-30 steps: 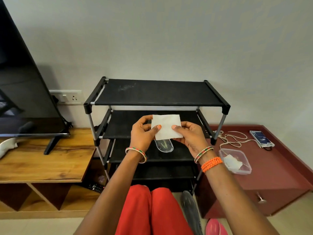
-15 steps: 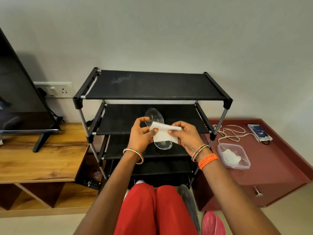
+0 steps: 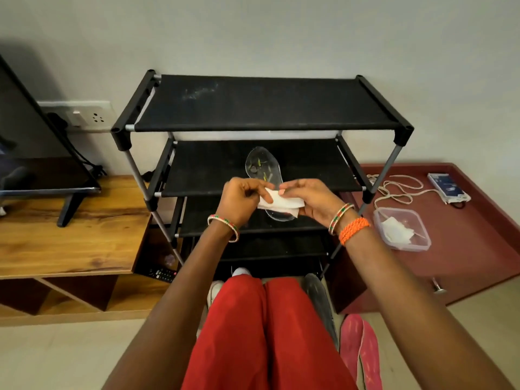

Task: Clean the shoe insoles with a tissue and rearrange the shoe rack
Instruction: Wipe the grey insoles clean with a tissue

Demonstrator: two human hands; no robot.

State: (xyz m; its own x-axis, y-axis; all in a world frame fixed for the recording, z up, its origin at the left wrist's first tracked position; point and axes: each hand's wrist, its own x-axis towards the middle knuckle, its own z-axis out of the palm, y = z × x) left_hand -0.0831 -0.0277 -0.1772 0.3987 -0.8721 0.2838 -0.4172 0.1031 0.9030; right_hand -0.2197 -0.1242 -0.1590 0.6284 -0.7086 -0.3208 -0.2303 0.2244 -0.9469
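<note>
Before the black shoe rack, the left hand pinches one end of a folded white tissue; the right hand grips its other end. A clear insole rises behind them, apparently held up, its lower part hidden.

Pretty soft, even room light, no harsh glare. The TV throws a dim shadow up the wall above it. Wide-angle bending near the edges; forearms closest look a bit smeared.
</note>
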